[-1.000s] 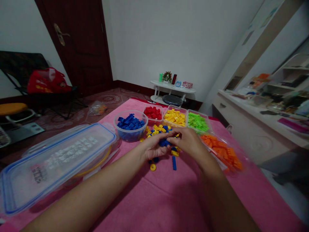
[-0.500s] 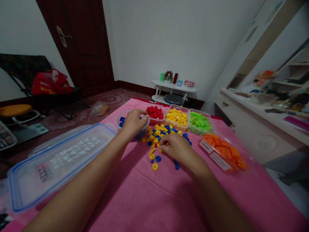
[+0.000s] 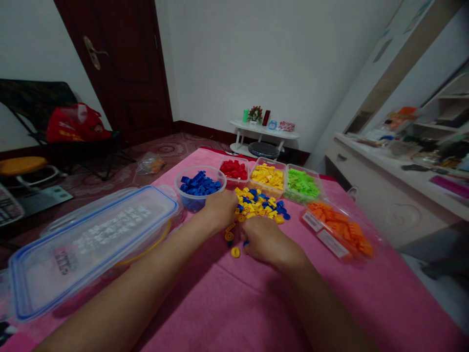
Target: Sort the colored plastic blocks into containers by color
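Observation:
A loose heap of blue and yellow bricks point(image 3: 261, 205) lies on the pink cloth point(image 3: 234, 303). My left hand point(image 3: 221, 209) rests at the heap's left edge, just in front of the round tub of blue bricks point(image 3: 198, 186), fingers curled down; what they hold is hidden. My right hand point(image 3: 264, 241) lies knuckles up at the heap's near edge, fingers bent onto small pieces beside a yellow round piece point(image 3: 235, 252).
Behind the heap stand trays of red bricks point(image 3: 233, 170), yellow bricks point(image 3: 267, 177) and green bricks point(image 3: 302, 183); an orange-brick tray point(image 3: 339, 230) lies at the right. A large clear box with a blue-rimmed lid point(image 3: 91, 239) fills the left. A drawer unit point(image 3: 370, 195) stands right of the table.
My left hand has come back from over the blue tub to the heap's left edge. My right hand has slid slightly nearer and left along the heap's front.

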Available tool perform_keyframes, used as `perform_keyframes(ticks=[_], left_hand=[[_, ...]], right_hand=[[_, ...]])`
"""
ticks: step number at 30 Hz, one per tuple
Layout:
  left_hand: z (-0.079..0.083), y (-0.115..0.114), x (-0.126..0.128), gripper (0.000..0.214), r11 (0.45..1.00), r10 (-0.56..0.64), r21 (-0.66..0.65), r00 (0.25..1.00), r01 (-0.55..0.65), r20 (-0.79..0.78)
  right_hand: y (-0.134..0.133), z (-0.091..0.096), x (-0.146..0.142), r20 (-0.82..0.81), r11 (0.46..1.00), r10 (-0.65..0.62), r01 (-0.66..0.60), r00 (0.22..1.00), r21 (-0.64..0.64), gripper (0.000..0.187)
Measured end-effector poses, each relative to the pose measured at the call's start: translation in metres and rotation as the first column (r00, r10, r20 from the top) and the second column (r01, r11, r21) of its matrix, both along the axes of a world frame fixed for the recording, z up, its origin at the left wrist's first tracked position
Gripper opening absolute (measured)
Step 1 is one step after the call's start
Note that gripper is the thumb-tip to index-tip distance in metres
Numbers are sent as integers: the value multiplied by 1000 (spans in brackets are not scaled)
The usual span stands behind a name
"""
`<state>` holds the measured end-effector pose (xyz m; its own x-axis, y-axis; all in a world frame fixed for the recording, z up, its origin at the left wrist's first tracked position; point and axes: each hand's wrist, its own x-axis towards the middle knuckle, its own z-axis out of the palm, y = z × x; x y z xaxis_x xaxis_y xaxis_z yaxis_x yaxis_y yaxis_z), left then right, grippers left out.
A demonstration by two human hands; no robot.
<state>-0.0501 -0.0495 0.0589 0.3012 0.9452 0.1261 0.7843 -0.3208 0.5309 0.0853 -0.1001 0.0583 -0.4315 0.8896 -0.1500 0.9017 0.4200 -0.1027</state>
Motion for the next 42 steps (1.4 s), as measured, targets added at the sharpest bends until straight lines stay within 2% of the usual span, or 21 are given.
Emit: perform_keyframes(ticks=[3,5,7,10,13,15,18,20,24,27,29,32,35,38,42], left_hand=[[-9,0,2,44,995,72,-70,993,-66,92],[-12,0,4,45,992,97,-93,988,-86,123],[-13,1,5,43,991,102,-102,986,-89,134],[-9,0,4,40,990,104,-102,993,-97,58],[-2,0,2,33,993,79,-87,995,-85,-61],[1,0,2,25,995,72,-66,996,-76,-58],[1,2,2,18,996,92,-28,993,-90,71],[-1,4,2,14,997,72,10,985,-74,159],[-5,14,2,13,995,-26,103,972,2,233],[-6,20,1,16,994,-31,106,948,-3,316],[-8,22,1,12,1000,-6,17,908,-2,419],[-11,22,3,10,966,88,-243,780,84,619],[-11,19,6,24,870,206,-431,615,241,761],[-8,14,9,30,769,290,-502,484,395,826],[-3,13,11,29,644,478,-578,327,501,815]], right_hand=[[10,0,12,-36,997,-72,73,997,27,17],[21,-5,18,-137,985,-119,134,983,112,20],[32,-15,21,-269,960,-139,197,953,201,31],[45,-33,20,-388,939,-135,243,912,244,52],[49,-45,16,-339,942,-138,229,931,247,65],[47,-47,12,-261,947,-126,194,957,255,61],[44,-46,5,-173,945,-151,194,973,264,42],[44,-46,4,-174,936,-185,227,967,269,31],[48,-48,13,-309,922,-209,292,928,255,25],[51,-45,22,-453,909,-199,337,869,247,20],[53,-41,25,-550,899,-165,354,819,257,17],[53,-35,26,-680,876,-118,398,723,272,13],[51,-30,23,-771,869,-98,431,629,241,11],[48,-25,19,-813,895,-81,402,577,196,11],[42,-19,13,-873,904,-22,383,487,190,25]])
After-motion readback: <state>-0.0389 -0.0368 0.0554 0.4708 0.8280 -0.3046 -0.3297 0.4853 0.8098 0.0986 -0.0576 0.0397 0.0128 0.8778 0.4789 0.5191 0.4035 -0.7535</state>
